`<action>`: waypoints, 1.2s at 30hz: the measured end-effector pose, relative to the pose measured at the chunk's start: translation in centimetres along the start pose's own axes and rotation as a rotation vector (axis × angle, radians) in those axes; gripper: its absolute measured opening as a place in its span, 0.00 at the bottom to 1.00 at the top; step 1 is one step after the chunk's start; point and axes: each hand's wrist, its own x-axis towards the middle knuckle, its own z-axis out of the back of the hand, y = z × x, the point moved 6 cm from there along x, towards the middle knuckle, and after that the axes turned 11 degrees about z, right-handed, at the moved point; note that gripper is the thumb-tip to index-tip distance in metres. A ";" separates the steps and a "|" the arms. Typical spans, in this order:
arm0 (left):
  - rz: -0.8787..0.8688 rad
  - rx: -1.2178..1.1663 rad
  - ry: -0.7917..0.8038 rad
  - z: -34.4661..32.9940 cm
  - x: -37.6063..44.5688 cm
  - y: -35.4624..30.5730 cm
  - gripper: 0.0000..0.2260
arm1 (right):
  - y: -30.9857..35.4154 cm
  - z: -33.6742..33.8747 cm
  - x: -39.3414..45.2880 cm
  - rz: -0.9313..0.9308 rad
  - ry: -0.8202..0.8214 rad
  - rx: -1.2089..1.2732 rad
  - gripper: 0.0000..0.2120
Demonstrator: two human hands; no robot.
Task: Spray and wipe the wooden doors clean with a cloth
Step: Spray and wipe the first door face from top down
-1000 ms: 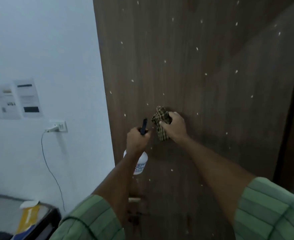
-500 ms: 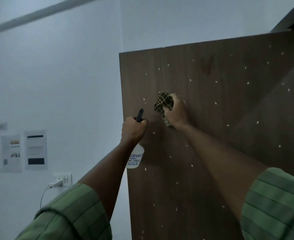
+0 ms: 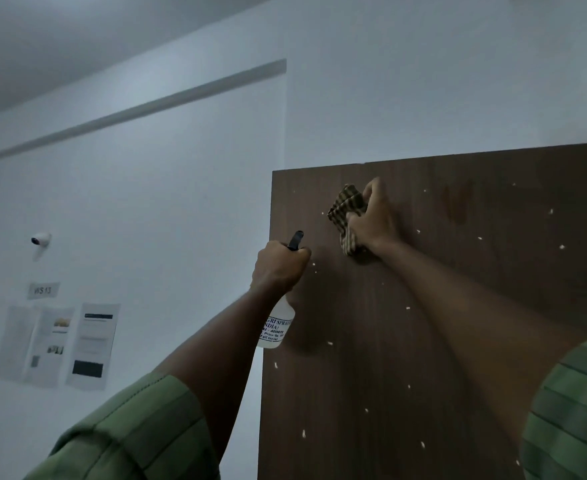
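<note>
Brightness: dim, cool bluish cast.
Shadows: soft dark patches on the dark brown wooden door (image 3: 458,323) under both forearms.
Sharpness: paper sheets taped to the white wall (image 3: 56,344) are blurred; green striped sleeves smear at the bottom corners.
Distortion: wide-angle lines slant and bend.

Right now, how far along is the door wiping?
Done: hard to say; no stretch of the wooden door looks plainly clean. In hand: the right hand presses the checked cloth near the door's top edge, and the left hand grips the spray bottle. Left: pale specks dot the panel from top to bottom, so most wiping remains.
</note>
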 end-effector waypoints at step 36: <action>-0.235 -0.091 -0.083 4.4 10.5 -2.8 0.16 | 5.9 -14.0 2.1 0.913 0.340 -0.290 0.24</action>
